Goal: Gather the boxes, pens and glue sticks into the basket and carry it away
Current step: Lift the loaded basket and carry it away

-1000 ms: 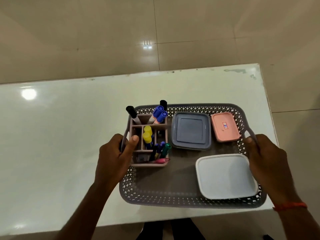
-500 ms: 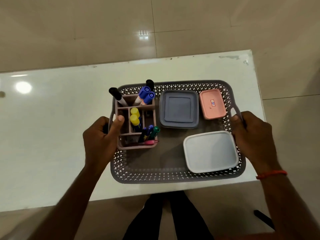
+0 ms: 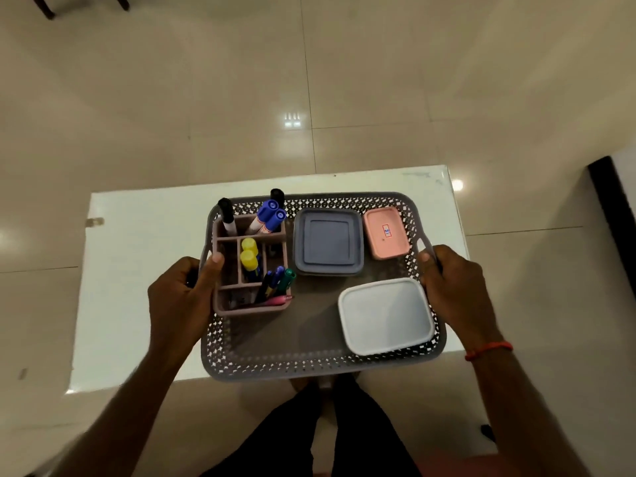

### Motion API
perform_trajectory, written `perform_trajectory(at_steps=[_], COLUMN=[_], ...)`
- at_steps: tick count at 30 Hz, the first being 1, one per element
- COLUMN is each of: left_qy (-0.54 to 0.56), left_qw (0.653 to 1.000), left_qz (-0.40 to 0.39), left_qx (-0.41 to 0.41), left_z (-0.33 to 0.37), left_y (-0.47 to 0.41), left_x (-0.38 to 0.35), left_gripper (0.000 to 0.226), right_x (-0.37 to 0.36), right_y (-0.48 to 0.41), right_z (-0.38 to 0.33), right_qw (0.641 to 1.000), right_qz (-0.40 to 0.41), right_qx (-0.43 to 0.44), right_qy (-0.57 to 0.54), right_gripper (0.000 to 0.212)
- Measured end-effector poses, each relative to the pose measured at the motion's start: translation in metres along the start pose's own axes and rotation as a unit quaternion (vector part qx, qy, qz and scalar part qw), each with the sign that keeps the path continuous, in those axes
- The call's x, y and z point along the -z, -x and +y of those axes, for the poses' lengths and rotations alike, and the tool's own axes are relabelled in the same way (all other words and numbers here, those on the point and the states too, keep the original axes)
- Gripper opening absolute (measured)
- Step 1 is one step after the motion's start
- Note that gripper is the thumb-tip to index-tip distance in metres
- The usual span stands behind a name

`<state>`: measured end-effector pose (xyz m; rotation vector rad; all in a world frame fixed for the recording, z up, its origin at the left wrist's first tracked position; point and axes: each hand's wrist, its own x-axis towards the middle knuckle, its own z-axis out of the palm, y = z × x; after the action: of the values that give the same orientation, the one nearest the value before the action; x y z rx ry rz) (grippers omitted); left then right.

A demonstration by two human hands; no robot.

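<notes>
Surface (image 3: 137, 270): white, glossy, rectangular. Floor (image 3: 206, 98): polished beige tiles, lay all round the surface. Light glare (image 3: 293, 120): showed beyond the surface. Dark furniture legs (image 3: 48, 8): stood farthest beyond it.

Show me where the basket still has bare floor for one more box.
One bare patch: the basket floor near its front rim, bordered by the pen organizer on the left, the white box on the right and the grey box behind. The far row is crowded: organizer, grey box and pink box stand close together.
</notes>
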<state>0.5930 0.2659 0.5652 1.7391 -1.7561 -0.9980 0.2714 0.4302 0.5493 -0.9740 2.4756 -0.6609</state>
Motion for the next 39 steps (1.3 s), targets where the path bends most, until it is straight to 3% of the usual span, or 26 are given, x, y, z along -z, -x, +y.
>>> perform_trajectory(at_steps=[17, 29, 39], left_qy=[-0.038, -0.019, -0.018], left_qw=[0.997, 0.995, 0.983], left_qz=[-0.012, -0.049, -0.113], left_qx=[-0.071, -0.089, -0.143], left_z=[0.105, 0.120, 0.159], left_y=[0.053, 0.075, 0.076], left_x=[0.089, 0.095, 0.058], left_gripper=[0.049, 0.044, 0.041], right_x=[0.150, 0.170, 0.206], right_y=[0.070, 0.122, 0.161], right_z=[-0.057, -0.049, -0.014], right_qw=[0.998, 0.992, 0.974], right_qz=[0.050, 0.123, 0.169], right_qx=[0.022, -0.015, -0.105], right_qy=[0.033, -0.015, -0.104], right_gripper=[0.036, 0.040, 0.044])
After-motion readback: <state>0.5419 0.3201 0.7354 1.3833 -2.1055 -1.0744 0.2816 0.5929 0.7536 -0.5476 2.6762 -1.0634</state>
